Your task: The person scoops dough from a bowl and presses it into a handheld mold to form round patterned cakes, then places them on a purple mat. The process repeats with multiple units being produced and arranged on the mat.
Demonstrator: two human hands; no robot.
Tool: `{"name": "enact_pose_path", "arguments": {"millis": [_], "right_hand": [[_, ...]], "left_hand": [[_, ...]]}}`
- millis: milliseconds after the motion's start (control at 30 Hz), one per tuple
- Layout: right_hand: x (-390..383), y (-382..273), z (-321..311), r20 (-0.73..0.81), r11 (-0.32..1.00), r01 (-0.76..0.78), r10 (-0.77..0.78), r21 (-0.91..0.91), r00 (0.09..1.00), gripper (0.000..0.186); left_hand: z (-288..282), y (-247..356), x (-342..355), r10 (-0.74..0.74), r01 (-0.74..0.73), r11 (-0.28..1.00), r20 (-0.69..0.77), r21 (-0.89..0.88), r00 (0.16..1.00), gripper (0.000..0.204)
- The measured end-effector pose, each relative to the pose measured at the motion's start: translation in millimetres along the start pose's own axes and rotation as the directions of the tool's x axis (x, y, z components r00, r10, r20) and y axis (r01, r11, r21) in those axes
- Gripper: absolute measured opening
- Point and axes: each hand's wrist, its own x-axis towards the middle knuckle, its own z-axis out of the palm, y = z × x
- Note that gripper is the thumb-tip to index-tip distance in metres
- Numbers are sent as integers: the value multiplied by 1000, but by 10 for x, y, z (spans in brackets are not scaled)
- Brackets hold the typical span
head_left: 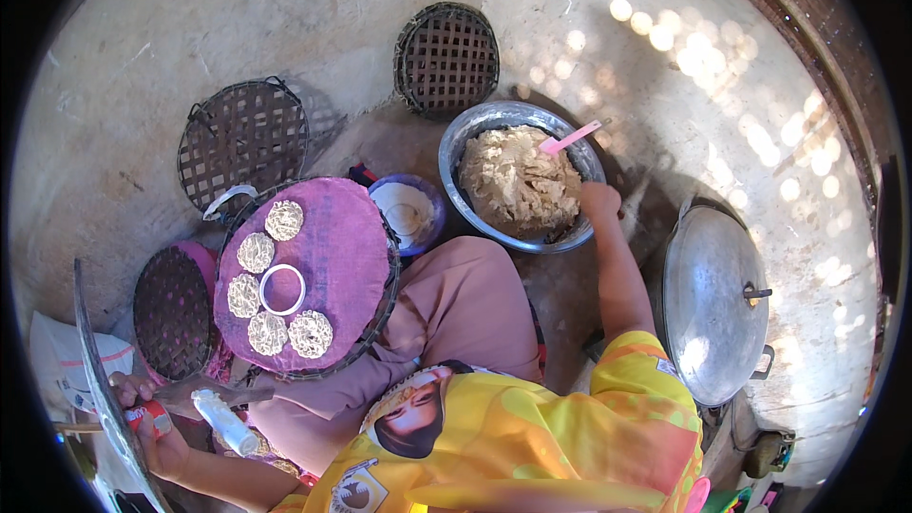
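right arm (617, 275) outstretched, left hand (157, 432) clenched

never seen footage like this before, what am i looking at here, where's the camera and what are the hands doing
There is no machine here: the single picture comes from a wide fisheye camera worn on a person's head, looking down, so straight edges bend near the rim. The person sits on a concrete floor. Their right hand reaches to the rim of a metal bowl of pale shredded mixture, where a pink spatula rests. Their left hand is low at the left, by a small red can and a white bottle; its exact grip is hard to tell. On the lap sits a tray with a purple cloth, five round patties and a white ring mould. Empty woven trays and a metal lid lie around.
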Motion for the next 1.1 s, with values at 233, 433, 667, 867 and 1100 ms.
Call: {"name": "enact_pose_path", "arguments": {"millis": [233,433,667,867,1100], "right_hand": [[125,76,-392,30,999,-14,16,-46,999,48],[148,-152,268,51,998,-40,37,41,998,47],[72,-301,488,44,973,-100,92,208,995,30],[-282,-247,230,78,929,-174,157,325,984,29],[-826,-435,-298,-50,474,1,90,881,995,25]], "left_hand": [[-205,110,3,52,-62,997,169,53,984,56],[-73,164,22,22,-35,996,158,76,987,41],[365,129,287,65,-84,993,206,85,976,65],[904,-50,614,39,-81,989,315,122,948,72],[1442,-271,979,-116,32,869,141,493,983,53]]}}
